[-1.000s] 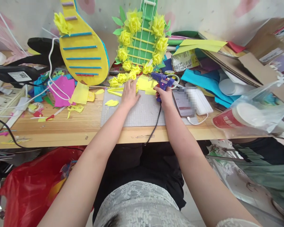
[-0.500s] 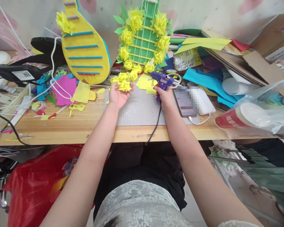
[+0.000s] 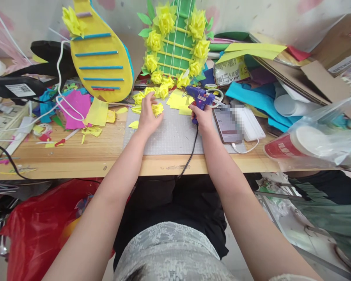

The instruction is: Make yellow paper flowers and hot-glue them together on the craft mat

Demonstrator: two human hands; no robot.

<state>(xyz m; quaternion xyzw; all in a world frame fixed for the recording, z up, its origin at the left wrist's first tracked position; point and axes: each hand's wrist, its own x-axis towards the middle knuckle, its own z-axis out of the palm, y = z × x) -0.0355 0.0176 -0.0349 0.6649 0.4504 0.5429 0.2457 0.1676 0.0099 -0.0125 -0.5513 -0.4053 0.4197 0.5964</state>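
My left hand (image 3: 148, 114) is closed around a yellow paper flower (image 3: 158, 109) above the grey cutting mat (image 3: 169, 136). My right hand (image 3: 202, 116) grips the handle of a blue glue gun (image 3: 198, 95), whose nozzle points left toward the flower; its black cord (image 3: 190, 156) runs over the table edge. Behind them stands a green guitar-shaped craft (image 3: 175, 43) ringed with yellow flowers, and several loose yellow flowers (image 3: 160, 90) lie at its base.
A yellow guitar-shaped cutout (image 3: 101, 58) leans at the back left. A phone (image 3: 226, 125) and white power bank (image 3: 250, 123) lie right of the mat. Paper scraps (image 3: 76, 109), cardboard (image 3: 310, 74), a bagged cup (image 3: 307, 148) and a red bag (image 3: 35, 226) surround the wooden table (image 3: 76, 156).
My left hand picked a yellow flower from the pile, showed it on an open palm, then turned over and closed around it. The right hand stayed on the glue gun.
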